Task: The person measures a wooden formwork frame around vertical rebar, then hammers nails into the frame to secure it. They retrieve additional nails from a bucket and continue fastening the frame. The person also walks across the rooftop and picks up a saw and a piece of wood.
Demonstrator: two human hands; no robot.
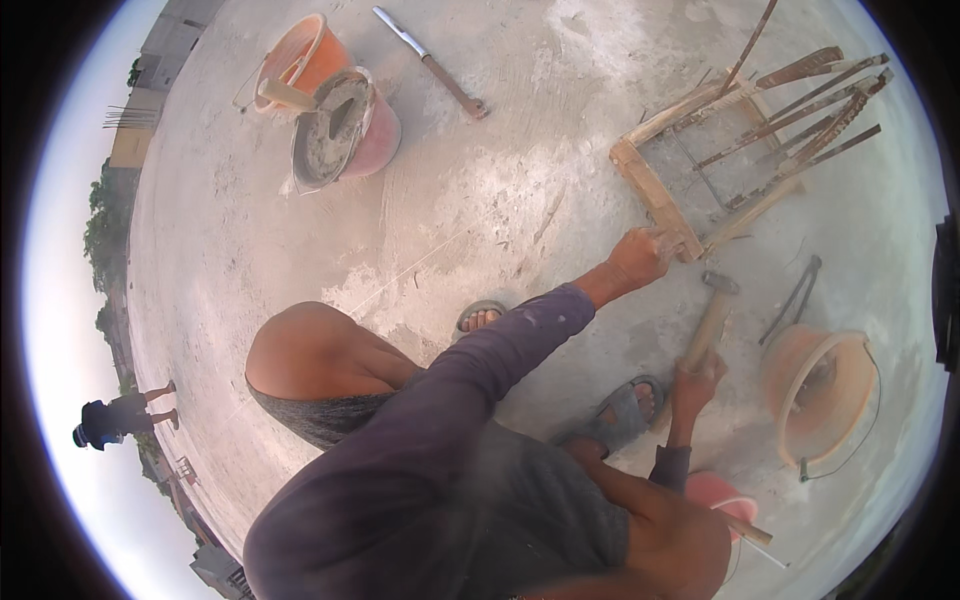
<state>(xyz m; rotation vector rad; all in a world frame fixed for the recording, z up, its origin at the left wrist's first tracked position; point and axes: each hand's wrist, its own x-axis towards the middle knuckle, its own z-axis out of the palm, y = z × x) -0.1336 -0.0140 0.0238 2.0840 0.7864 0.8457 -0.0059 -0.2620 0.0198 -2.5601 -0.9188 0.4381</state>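
Two hands are at work on the concrete floor (480,200). Our left hand (638,257) is closed, it seems, on the near corner of the wooden frame (655,190), which lies up and to the right with rusty rods (800,120) fanning from it. Our right hand (697,385) is wrapped around the hammer (710,320) handle; its long axis runs up toward the frame, head just below the gripped corner, so the left hand is nearer the frame

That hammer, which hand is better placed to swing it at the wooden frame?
Probably the right hand: it grips the hammer by its handle. The left hand is on the wooden frame.
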